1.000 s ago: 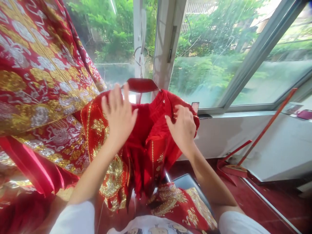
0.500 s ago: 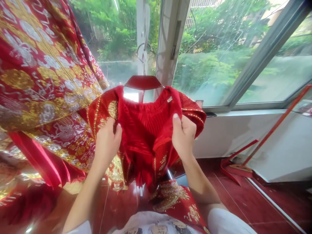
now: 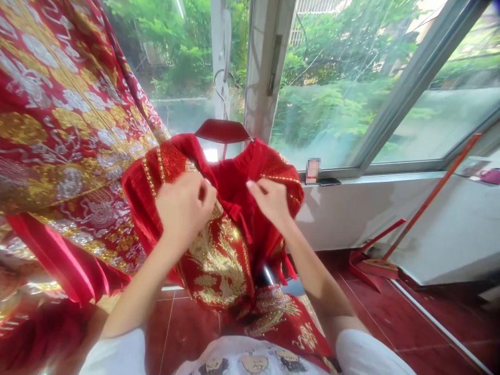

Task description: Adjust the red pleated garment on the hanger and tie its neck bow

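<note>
Both hands (image 3: 226, 200) pinching red gold-embroidered garment (image 3: 219, 250) on hanger (image 3: 222, 130); no legible writing.

Head view, close, forward-down, windowward

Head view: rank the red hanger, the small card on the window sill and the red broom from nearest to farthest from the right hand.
From the right hand:
1. red hanger, up and left, above the garment.
2. small card, to the right on the sill.
3. red broom, far right against the wall.
</note>
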Demonstrator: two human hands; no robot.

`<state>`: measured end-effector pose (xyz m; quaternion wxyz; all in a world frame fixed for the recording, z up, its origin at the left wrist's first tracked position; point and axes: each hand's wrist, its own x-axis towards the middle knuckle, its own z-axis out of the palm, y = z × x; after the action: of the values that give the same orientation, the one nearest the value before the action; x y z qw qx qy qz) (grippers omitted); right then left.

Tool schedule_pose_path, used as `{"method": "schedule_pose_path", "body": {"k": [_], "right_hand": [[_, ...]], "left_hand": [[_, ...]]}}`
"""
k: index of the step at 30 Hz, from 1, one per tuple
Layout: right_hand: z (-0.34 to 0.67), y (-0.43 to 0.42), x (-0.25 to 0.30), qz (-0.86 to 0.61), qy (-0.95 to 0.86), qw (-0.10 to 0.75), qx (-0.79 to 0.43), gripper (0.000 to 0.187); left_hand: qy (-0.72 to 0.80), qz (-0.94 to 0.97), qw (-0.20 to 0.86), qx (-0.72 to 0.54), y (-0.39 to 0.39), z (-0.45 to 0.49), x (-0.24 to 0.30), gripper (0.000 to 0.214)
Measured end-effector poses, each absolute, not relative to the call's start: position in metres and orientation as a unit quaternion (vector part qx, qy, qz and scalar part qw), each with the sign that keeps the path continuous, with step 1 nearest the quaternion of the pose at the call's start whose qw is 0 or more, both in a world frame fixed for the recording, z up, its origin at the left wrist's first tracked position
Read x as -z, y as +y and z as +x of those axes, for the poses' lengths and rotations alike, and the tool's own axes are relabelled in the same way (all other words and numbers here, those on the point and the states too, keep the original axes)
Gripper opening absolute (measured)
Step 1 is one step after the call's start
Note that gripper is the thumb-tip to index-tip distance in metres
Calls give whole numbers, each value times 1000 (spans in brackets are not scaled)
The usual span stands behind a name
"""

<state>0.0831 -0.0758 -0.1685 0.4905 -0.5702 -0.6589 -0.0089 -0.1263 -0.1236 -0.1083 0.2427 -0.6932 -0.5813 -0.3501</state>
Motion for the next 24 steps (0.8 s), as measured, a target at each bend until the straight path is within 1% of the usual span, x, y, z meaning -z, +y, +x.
{"method": "schedule_pose_path", "body": {"k": [1, 2, 3, 4, 5, 7, 9, 11, 13, 15, 17, 20, 22, 24], "right_hand": [[97, -77, 158, -573, -637, 515, 33, 41], [112, -75, 147, -574, -613, 539, 60, 37], [127, -71, 137, -575, -593, 557, 84, 34], [142, -64, 127, -572, -588, 563, 100, 32], [155, -56, 119, -562, -599, 561, 107, 37], [172, -38, 106, -539, -658, 525, 38, 44], [176, -25, 98, -502, -725, 469, -44, 40], [167, -20, 95, -477, -763, 432, -56, 40], [155, -23, 95, -485, -770, 414, -10, 41], [146, -30, 96, -502, -770, 393, 26, 51], [142, -36, 97, -499, -778, 380, 37, 60], [144, -41, 98, -481, -787, 383, 44, 61], [146, -40, 100, -483, -787, 381, 53, 60], [147, -38, 101, -487, -784, 380, 59, 60]], "left_hand": [[-580, -671, 286, 362, -119, -135, 98, 24], [-577, -659, 306, 373, -112, -145, 87, 25], [-577, -667, 294, 370, -103, -155, 78, 32], [-574, -692, 259, 353, -93, -165, 72, 40], [-568, -724, 216, 327, -83, -174, 67, 47], [-554, -765, 159, 287, -68, -186, 63, 56], [-550, -775, 151, 272, -61, -192, 63, 61], [-549, -774, 165, 267, -60, -193, 63, 62], [-542, -781, 166, 264, -60, -194, 60, 59], [-528, -790, 150, 275, -57, -197, 57, 53], [-510, -795, 120, 306, -52, -201, 54, 47], [-469, -802, 61, 364, -44, -208, 51, 44], [-441, -816, 6, 374, -40, -213, 46, 50], [-463, -808, -53, 361, -35, -219, 40, 59]]}}
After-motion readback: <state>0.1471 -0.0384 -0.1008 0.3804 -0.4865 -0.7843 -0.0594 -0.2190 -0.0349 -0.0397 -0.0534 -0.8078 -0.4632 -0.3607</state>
